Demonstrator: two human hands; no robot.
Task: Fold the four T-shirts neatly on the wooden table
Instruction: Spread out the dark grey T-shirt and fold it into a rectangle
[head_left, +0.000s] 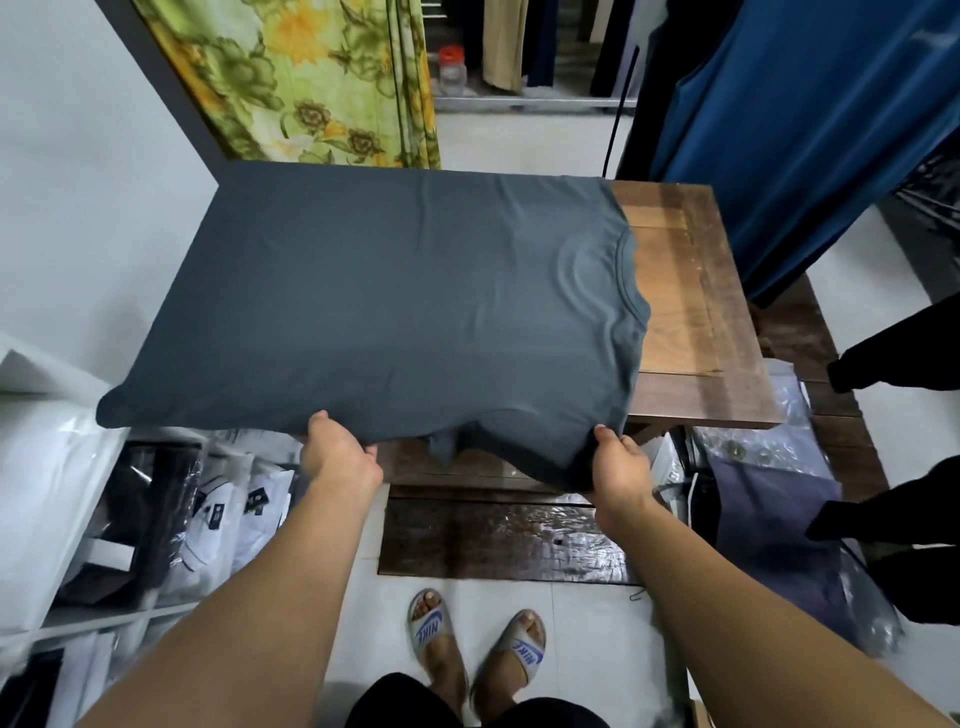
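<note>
The left hand (340, 449) and right hand (621, 467) grip the grey T-shirt (389, 301) with curled fingers near the table (691, 291) front, probably starting a fold that must land flat.

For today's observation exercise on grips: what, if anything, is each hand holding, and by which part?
Both hold the grey T-shirt by its near side edge: the left hand mid-body, the right hand near the collar end.

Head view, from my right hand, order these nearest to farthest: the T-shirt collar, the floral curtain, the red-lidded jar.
1. T-shirt collar, on the table ahead of the right hand.
2. Floral curtain, behind the table, far left.
3. Red-lidded jar, farther back on the floor.
</note>
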